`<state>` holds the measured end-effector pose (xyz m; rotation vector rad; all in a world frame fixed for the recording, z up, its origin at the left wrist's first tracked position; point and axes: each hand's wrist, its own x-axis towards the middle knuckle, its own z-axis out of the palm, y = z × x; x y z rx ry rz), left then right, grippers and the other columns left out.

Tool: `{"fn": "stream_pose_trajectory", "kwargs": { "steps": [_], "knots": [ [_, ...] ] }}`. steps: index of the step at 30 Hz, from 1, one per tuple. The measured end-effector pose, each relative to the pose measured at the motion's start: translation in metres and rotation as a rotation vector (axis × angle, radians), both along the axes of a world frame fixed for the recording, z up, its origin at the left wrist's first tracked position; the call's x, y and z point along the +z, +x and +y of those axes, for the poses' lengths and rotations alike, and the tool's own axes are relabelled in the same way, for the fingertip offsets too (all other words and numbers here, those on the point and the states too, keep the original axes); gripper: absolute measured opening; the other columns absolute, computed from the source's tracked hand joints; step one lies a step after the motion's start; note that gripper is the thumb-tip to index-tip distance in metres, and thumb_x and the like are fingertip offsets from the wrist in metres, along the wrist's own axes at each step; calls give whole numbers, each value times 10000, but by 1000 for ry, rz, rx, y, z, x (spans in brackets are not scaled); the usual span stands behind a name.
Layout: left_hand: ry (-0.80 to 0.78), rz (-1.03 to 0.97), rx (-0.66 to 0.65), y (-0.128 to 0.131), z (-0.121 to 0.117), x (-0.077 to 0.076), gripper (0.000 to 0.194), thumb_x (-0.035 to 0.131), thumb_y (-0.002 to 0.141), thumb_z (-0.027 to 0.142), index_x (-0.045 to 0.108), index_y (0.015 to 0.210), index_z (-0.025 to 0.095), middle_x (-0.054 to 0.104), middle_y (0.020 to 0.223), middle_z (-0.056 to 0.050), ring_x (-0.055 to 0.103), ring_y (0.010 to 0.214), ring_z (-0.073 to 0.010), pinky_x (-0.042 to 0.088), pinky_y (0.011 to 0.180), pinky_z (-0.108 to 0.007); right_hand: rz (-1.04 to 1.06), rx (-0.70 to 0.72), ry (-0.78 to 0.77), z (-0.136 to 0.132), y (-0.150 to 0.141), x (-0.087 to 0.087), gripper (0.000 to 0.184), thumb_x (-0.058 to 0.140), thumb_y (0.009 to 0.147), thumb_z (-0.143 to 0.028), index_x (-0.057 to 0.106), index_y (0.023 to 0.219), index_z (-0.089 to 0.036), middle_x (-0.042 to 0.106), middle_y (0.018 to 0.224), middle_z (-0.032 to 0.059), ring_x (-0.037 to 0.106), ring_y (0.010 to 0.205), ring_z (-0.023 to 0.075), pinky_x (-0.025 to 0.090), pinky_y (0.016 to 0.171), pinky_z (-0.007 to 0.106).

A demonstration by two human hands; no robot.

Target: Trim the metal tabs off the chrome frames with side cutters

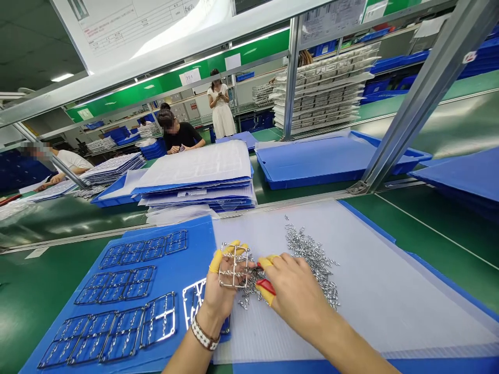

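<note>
My left hand [219, 291], in yellow finger covers, holds up a small square silver metal frame [234, 266] with cross bars and small pieces along them. Close to its right edge, my right hand [294, 291], also with yellow finger covers, grips a red-handled hand tool [266, 285] whose tip I cannot make out. A pile of small shiny metal pieces [312, 259] lies on the translucent sheet [374, 291] beyond my right hand. More of these pieces lie below both hands. Another silver frame [191, 298] rests partly hidden behind my left forearm.
Rows of similar frames [127, 283] lie on a blue sheet [202, 234] at left. Behind stand a stack of sheets [195, 171] and a blue tray [312, 161]. A slanted metal post [424, 98] rises at right. Several people are in the background.
</note>
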<state>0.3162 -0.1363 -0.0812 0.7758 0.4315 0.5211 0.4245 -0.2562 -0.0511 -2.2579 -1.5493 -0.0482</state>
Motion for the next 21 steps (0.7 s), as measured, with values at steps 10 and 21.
{"fn": "stream_pose_trajectory", "kwargs": {
  "steps": [10,21],
  "knots": [
    [947,140,209,-9,-20,4,704,711,701,197,444,1347,281,234,1513,-38,106,1398,-266,23,1125,-385,1111,1,439,32,14,-8,220,571,750,-371,524,862,-187,592,803,8,551,708,139,444,657,274],
    [-255,-200,40,7,5,-12,628,461,801,615,464,1307,245,614,1142,-117,583,1024,-281,412,911,-462,-26,356,371,33,-38,-41,336,443,709,-1,581,947,-194,614,866,47,520,809,191,406,744,349]
  ]
}}
